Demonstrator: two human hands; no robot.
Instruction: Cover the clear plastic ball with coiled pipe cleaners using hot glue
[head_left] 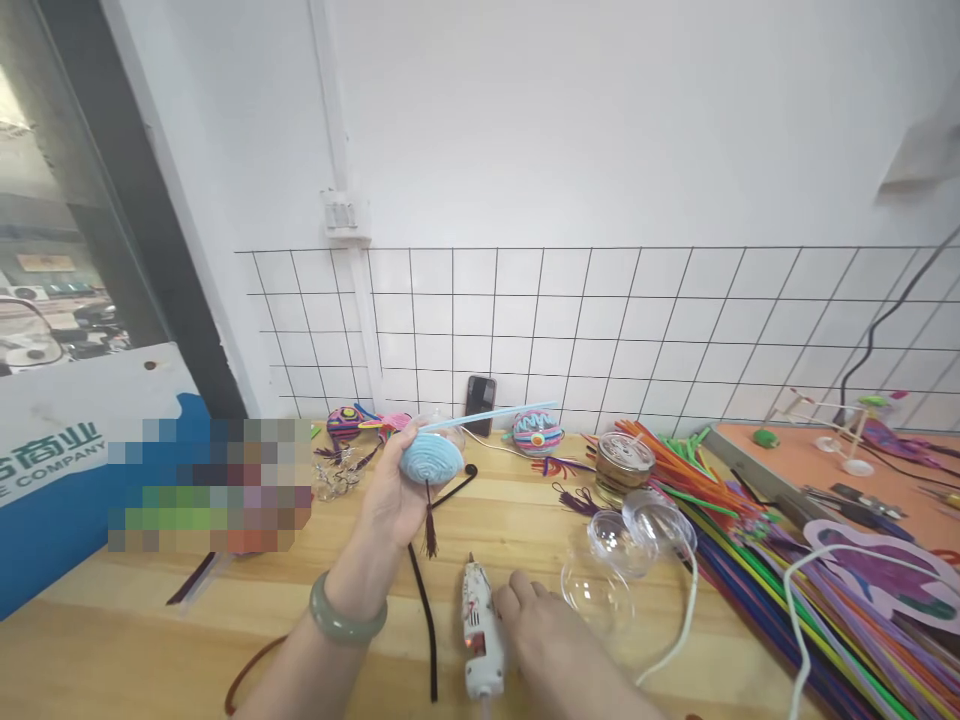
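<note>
Holding a half-wrapped blue ball (431,460), looks like the coil-and-glue step
left hand (401,500) has it cupped above the table (510,505); loose blue strand (510,411) pokes out rightward; glue gun (480,630) lies nearer the wearer; right hand (540,625) sits curled right beside it, can't tell if it's gripping; next move probably calls for a proper hold on the gun

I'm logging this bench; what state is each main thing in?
Light-blue coiled ball with clear plastic top: partly wrapped, in left hand.
White patterned plastic glue gun: lying flat, orange light lit, beside right hand.
Dark thread tassel: hanging below the ball.
Black rectangular phone: propped upright.
Clear round plastic shells: lying loose.
Pink-and-blue striped ball: decorated.
</note>
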